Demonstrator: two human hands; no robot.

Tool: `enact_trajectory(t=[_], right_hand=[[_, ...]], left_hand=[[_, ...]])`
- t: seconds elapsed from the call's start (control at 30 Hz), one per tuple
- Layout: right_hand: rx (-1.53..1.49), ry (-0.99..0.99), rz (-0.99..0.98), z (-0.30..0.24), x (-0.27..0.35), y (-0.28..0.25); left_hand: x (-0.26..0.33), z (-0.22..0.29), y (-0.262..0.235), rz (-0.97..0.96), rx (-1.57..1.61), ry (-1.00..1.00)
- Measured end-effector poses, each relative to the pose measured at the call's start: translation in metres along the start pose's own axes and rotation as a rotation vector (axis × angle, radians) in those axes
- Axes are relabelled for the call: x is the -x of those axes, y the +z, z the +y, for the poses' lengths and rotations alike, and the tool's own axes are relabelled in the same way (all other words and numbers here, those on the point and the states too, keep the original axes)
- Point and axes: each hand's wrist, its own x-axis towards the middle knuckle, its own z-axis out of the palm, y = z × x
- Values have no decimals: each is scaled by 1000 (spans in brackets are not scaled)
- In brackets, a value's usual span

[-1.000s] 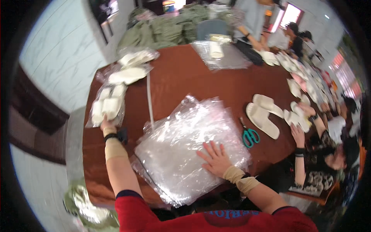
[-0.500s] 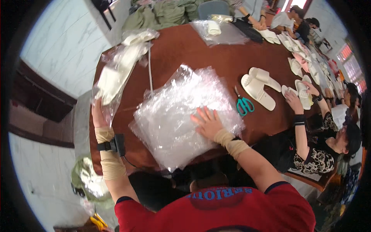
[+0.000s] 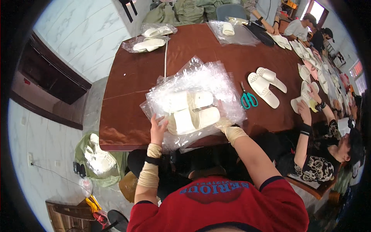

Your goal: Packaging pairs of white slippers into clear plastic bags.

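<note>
A pair of white slide slippers (image 3: pixel 184 120) in a clear plastic bag lies over a stack of clear plastic bags (image 3: pixel 201 79) in front of me. My left hand (image 3: pixel 157 129) is closed on the left end of the bagged slippers, thumb toward the slippers. At their right end is my right hand (image 3: pixel 223 120), its fingers blurred and partly covered by shiny plastic. To the right of the stack lie teal-handled scissors (image 3: pixel 249 99) and a loose pair of white slippers (image 3: pixel 264 89).
Two bagged slipper pairs (image 3: pixel 148 45) lie at the table's far left. A co-worker's hands (image 3: pixel 305 110) handle white slippers at the right, beside rows of slippers (image 3: pixel 305 52). A far-side person's hands (image 3: pixel 272 28) are near a plastic bag (image 3: pixel 239 36). A green sack (image 3: pixel 98 158) stands on the floor.
My left hand has brought a bagged pair of slippers from the table's left side onto the plastic stack. My right hand has gone from lying spread on the stack to the bag's right end.
</note>
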Motion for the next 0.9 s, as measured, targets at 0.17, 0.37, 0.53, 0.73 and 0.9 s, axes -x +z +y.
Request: enact_trajectory(t=[0.17, 0.37, 0.53, 0.73, 0.9], right_hand=[[56, -7, 39, 5, -1, 13], [166, -17, 96, -19, -2, -4], [780, 469, -155, -126, 4, -11], [1012, -282, -258, -94, -1, -96], [770, 174, 161, -146, 8, -174]], left_hand=[[-4, 36, -3, 333, -830, 645], [-45, -27, 29, 225, -885, 464], [-36, -34, 16, 297, -1043, 414], [-40, -26, 33, 274, -1013, 443], [-40, -33, 29, 301, -1020, 438]])
